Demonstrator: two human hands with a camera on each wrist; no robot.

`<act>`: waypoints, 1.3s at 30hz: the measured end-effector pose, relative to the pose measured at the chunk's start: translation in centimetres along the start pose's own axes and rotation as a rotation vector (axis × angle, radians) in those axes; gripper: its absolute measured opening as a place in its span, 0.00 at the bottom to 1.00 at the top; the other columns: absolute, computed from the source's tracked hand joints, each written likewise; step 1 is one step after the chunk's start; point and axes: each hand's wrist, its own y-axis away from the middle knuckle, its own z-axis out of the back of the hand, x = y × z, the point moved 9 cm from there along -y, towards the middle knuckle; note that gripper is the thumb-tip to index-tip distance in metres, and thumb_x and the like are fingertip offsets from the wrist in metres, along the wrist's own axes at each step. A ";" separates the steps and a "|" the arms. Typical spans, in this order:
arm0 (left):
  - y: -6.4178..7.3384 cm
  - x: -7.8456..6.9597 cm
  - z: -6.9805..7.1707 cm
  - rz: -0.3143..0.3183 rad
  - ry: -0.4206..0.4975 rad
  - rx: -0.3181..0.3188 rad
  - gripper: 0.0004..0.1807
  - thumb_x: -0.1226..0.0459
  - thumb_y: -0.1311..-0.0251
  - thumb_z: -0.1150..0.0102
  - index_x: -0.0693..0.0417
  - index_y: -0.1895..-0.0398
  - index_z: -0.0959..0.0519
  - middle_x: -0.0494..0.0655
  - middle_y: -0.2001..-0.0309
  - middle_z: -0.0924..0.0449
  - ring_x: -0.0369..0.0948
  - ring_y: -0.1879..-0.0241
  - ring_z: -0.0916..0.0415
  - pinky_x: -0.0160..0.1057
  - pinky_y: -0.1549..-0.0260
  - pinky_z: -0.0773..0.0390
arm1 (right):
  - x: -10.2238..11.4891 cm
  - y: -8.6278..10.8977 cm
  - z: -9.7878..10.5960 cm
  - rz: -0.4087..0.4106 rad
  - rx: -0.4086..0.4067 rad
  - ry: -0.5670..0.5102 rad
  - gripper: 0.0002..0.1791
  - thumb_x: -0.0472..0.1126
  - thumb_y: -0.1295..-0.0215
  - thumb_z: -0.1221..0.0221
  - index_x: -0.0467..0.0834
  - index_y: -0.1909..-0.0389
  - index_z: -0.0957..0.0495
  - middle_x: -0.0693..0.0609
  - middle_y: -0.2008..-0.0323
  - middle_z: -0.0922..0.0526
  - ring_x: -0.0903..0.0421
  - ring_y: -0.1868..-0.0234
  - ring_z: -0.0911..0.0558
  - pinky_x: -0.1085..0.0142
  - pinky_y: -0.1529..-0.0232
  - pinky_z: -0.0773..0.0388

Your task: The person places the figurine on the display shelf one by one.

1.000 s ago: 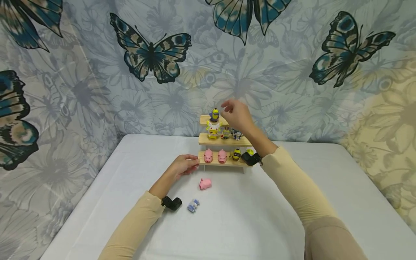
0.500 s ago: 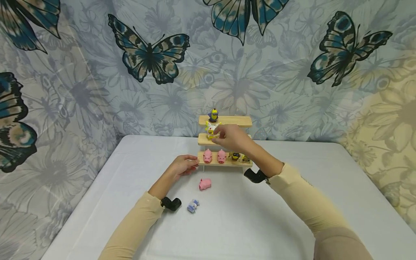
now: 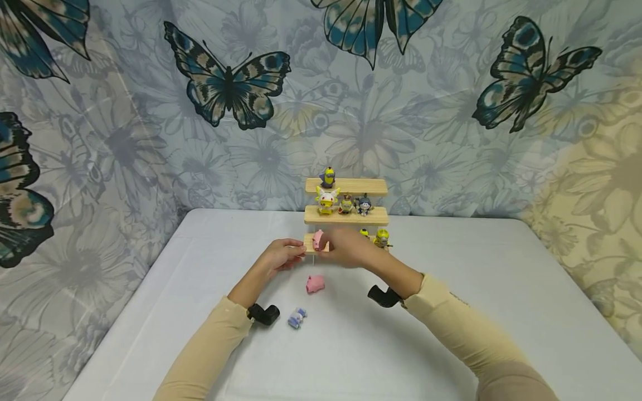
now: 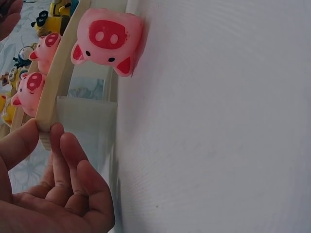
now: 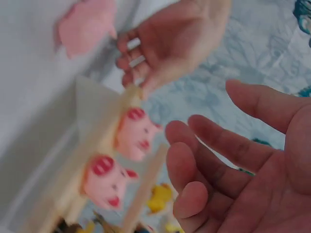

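Observation:
A three-tier wooden display stand (image 3: pixel 346 215) bears several small figurines. My left hand (image 3: pixel 283 256) pinches the left end of its lowest board (image 4: pixel 63 63) between thumb and fingers. My right hand (image 3: pixel 348 247) is in front of that tier; in the right wrist view its fingers are loosely bent, the thumb apart, nothing between them. Close by are two pink pig figurines (image 5: pixel 137 135) on the lowest board, one mostly hidden by the hand in the head view. Another pink pig (image 3: pixel 315 284) lies on the table before the stand, and nearer still lies a blue-and-white figurine (image 3: pixel 297 318).
A yellow figurine in dark clothing (image 3: pixel 328 177) stands on the top board. The middle board holds a white-and-yellow figurine (image 3: pixel 327 201) and two smaller ones. More yellow figurines (image 3: pixel 382 238) stand at the lowest board's right. Butterfly-print cloth (image 3: pixel 271 161) hangs behind the white table (image 3: pixel 426 334).
From beside the top board, my right hand has come down past the middle tier to the lowest one. The left hand keeps its grip on the board's end.

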 end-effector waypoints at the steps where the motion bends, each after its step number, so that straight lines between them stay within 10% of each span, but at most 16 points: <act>1: 0.0 -0.1 0.0 -0.003 -0.004 -0.001 0.18 0.60 0.34 0.41 0.57 0.44 0.23 0.41 0.67 0.15 0.31 0.73 0.23 0.31 0.73 0.27 | 0.0 0.0 -0.5 -0.013 0.015 -0.003 0.13 0.48 0.35 0.38 0.43 0.59 0.16 0.52 0.69 0.15 0.60 0.72 0.21 0.66 0.64 0.24; 14: 0.0 -0.2 -0.1 -0.030 -0.023 -0.015 0.19 0.60 0.35 0.40 0.59 0.45 0.23 0.38 0.68 0.17 0.32 0.71 0.24 0.31 0.71 0.29 | -0.5 -0.3 -6.3 -0.111 0.064 0.160 0.21 0.59 0.42 0.35 0.45 0.62 0.17 0.53 0.66 0.15 0.56 0.66 0.18 0.58 0.66 0.23; 39: 0.0 -0.8 0.1 -0.035 -0.115 -0.052 0.19 0.58 0.38 0.37 0.58 0.46 0.22 0.46 0.60 0.13 0.34 0.67 0.20 0.32 0.70 0.27 | 0.2 -0.7 -8.2 -0.112 0.055 0.241 0.19 0.60 0.49 0.30 0.50 0.80 0.24 0.59 0.82 0.26 0.59 0.77 0.27 0.64 0.76 0.32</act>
